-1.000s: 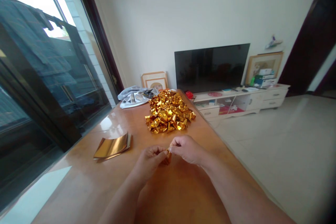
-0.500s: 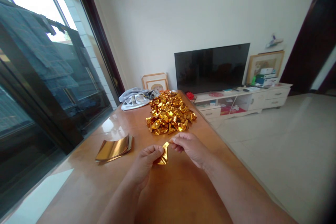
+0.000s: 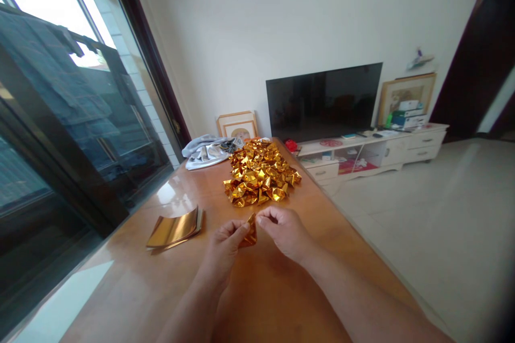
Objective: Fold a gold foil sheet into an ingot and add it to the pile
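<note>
My left hand [image 3: 228, 239] is closed, with thumb and fingers pinching a small folded piece of gold foil paper [image 3: 250, 233] above the table. At the upper right edge of that piece, my right hand [image 3: 281, 228] is closed in a pinch at its corner; the fingertips partly hide the contact. Beyond both hands lies a heap of folded gold foil pieces [image 3: 261, 174]. To the left, a stack of flat gold foil sheets [image 3: 175, 229] rests on the wood with its edges curling up.
The brown wooden table [image 3: 277, 300] runs away from me. Grey and white cloth [image 3: 207, 153] lies at its far left end. A pale sheet [image 3: 66, 303] is at the near left. A television [image 3: 324, 102] stands on a white cabinet [image 3: 414, 153] to the right.
My right fingertips have moved slightly left, onto the foil's upper corner. The strip that stuck up there is now folded over or covered, and the piece has turned a little.
</note>
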Demonstrator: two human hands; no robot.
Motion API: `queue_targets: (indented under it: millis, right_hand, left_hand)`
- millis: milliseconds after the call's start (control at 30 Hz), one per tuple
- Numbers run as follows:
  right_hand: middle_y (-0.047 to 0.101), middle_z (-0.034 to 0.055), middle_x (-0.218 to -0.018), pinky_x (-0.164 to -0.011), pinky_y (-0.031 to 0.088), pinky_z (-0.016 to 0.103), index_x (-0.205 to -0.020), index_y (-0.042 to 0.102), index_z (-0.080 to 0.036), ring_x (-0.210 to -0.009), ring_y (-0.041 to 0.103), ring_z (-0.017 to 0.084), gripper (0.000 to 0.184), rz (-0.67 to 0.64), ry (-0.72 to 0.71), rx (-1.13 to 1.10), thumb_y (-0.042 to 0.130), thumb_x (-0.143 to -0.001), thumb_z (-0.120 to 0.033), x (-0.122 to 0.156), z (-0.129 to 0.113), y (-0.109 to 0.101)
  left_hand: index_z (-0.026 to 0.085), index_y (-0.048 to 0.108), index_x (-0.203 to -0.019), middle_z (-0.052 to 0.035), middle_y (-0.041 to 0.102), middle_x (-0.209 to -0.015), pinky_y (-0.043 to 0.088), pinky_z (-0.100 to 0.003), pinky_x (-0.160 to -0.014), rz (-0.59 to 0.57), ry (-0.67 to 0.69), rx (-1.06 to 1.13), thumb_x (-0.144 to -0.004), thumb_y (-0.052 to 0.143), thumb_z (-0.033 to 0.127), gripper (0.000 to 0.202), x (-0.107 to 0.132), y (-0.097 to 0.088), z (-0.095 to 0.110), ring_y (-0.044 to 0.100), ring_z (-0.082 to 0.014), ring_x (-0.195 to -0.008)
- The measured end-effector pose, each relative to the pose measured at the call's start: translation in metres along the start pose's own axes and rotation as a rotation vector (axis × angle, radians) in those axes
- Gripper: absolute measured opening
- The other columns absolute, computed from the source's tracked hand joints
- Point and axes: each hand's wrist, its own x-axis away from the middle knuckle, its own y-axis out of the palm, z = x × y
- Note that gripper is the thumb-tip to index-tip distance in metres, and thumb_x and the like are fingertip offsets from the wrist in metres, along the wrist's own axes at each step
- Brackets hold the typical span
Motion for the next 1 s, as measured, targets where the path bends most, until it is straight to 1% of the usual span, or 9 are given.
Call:
queue_targets:
  millis: [133, 300, 500, 600, 733, 800, 900, 1000]
  right_hand:
    - [0.071, 0.0010, -0.078, -0.069, 0.044, 0.028, -0.080, 0.070, -0.020, -0.073, 0.061, 0.017, 0.017, 0.028, 0.003, 0.043, 0.059, -0.087, -0.030, -0.0003, 0.0036, 0.0004]
    - [0.072, 0.0014, -0.080, -0.068, 0.045, 0.028, -0.081, 0.071, -0.020, -0.074, 0.063, 0.018, 0.015, 0.023, 0.007, 0.031, 0.060, -0.086, -0.030, -0.0004, 0.0068, 0.0017]
    - [0.068, 0.0009, -0.076, -0.066, 0.044, 0.027, -0.079, 0.067, -0.019, -0.072, 0.059, 0.017, 0.016, 0.017, 0.022, 0.009, 0.061, -0.086, -0.032, -0.0012, 0.0070, 0.0026]
    - [0.063, -0.0009, -0.072, -0.065, 0.042, 0.026, -0.074, 0.063, -0.019, -0.068, 0.055, 0.015, 0.016, -0.018, 0.005, 0.005, 0.060, -0.086, -0.030, -0.0010, 0.0026, -0.0004]
    - [0.058, -0.0022, -0.069, -0.062, 0.040, 0.025, -0.072, 0.061, -0.019, -0.066, 0.051, 0.013, 0.018, -0.086, 0.005, -0.010, 0.060, -0.086, -0.029, -0.0003, -0.0010, -0.0032]
    - [0.057, -0.0025, -0.068, -0.061, 0.039, 0.025, -0.072, 0.060, -0.019, -0.065, 0.049, 0.013, 0.018, -0.081, 0.020, -0.009, 0.060, -0.086, -0.030, -0.0005, 0.0000, -0.0028]
    - [0.058, -0.0021, -0.069, -0.061, 0.038, 0.025, -0.073, 0.062, -0.018, -0.066, 0.050, 0.013, 0.021, -0.045, 0.034, -0.015, 0.060, -0.087, -0.034, -0.0012, 0.0016, -0.0020]
    - [0.060, -0.0017, -0.071, -0.062, 0.039, 0.025, -0.076, 0.063, -0.018, -0.067, 0.051, 0.014, 0.022, 0.028, 0.022, -0.012, 0.058, -0.089, -0.035, -0.0012, -0.0001, -0.0036]
  left_hand:
    - [0.015, 0.069, -0.074, -0.0024, 0.067, -0.071, 0.046, -0.025, -0.067, -0.015, -0.004, -0.005, -0.075, 0.079, 0.041, 0.028, -0.0020, 0.0001, -0.0035, 0.059, -0.0140, -0.067]
    - [0.014, 0.069, -0.074, -0.0029, 0.066, -0.070, 0.047, -0.026, -0.067, -0.054, -0.003, -0.019, -0.078, 0.077, 0.041, 0.028, -0.0032, -0.0001, -0.0058, 0.058, -0.0140, -0.066]
    - [0.015, 0.067, -0.072, -0.0017, 0.063, -0.067, 0.043, -0.024, -0.063, -0.103, -0.005, -0.017, -0.081, 0.074, 0.038, 0.026, 0.0000, 0.0015, -0.0031, 0.055, -0.0128, -0.064]
    - [0.015, 0.067, -0.072, -0.0003, 0.061, -0.063, 0.041, -0.022, -0.061, -0.142, -0.022, -0.014, -0.083, 0.073, 0.036, 0.025, 0.0017, 0.0008, -0.0011, 0.054, -0.0119, -0.062]
    - [0.014, 0.069, -0.073, -0.0018, 0.064, -0.066, 0.040, -0.022, -0.061, -0.183, -0.066, -0.009, -0.084, 0.072, 0.037, 0.026, 0.0038, -0.0003, 0.0003, 0.055, -0.0121, -0.063]
    - [0.014, 0.069, -0.074, -0.0019, 0.065, -0.066, 0.040, -0.021, -0.060, -0.173, -0.074, -0.017, -0.082, 0.073, 0.038, 0.026, 0.0037, -0.0006, 0.0002, 0.055, -0.0117, -0.062]
    - [0.014, 0.068, -0.075, -0.0012, 0.065, -0.067, 0.042, -0.022, -0.062, -0.123, -0.058, 0.001, -0.080, 0.075, 0.038, 0.025, 0.0020, -0.0011, -0.0015, 0.055, -0.0113, -0.062]
    - [0.014, 0.069, -0.078, -0.0020, 0.068, -0.072, 0.047, -0.023, -0.067, -0.073, -0.034, 0.030, -0.079, 0.077, 0.037, 0.024, -0.0002, -0.0016, -0.0043, 0.059, -0.0125, -0.067]
